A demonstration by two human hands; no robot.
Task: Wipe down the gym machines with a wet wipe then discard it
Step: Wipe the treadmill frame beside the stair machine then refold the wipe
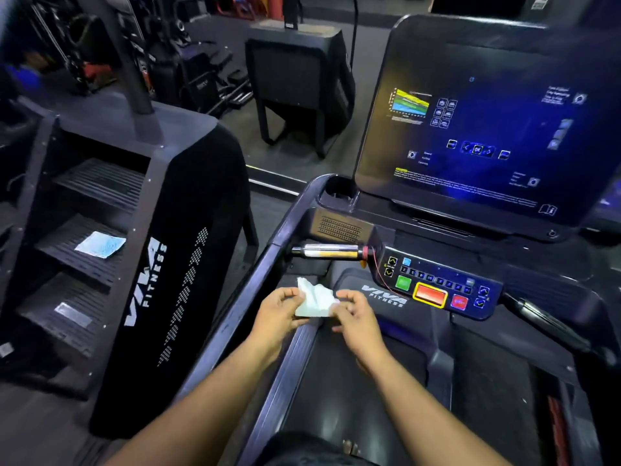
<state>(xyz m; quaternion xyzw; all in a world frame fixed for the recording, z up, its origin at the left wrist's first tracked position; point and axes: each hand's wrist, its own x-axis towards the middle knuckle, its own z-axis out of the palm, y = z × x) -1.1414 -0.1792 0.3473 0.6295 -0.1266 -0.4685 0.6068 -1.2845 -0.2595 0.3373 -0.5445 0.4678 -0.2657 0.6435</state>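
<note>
Wet wipe [317, 299] pinched between left hand [277, 314] and right hand [356, 319], fingers curled on opposite edges, mid-air above treadmill side rail [268, 331], half unfolded. Risky bits, probably: tugging too hard, thin sheet tearing or slipping down onto belt. Also button panel [437, 287] just beside — damp swipe could trigger red stop button [430, 294]. Lit touchscreen [487, 129] likely same deal.

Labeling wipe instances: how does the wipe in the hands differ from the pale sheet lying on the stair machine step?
The wet wipe is crumpled and held up between the left hand and right hand, each pinching an edge, above the treadmill. The sheet lies flat and squarish on a step of the stair machine, untouched. The wet wipe looks plain white; the sheet shows a blue patch. Both are thin, pale and small.
</note>
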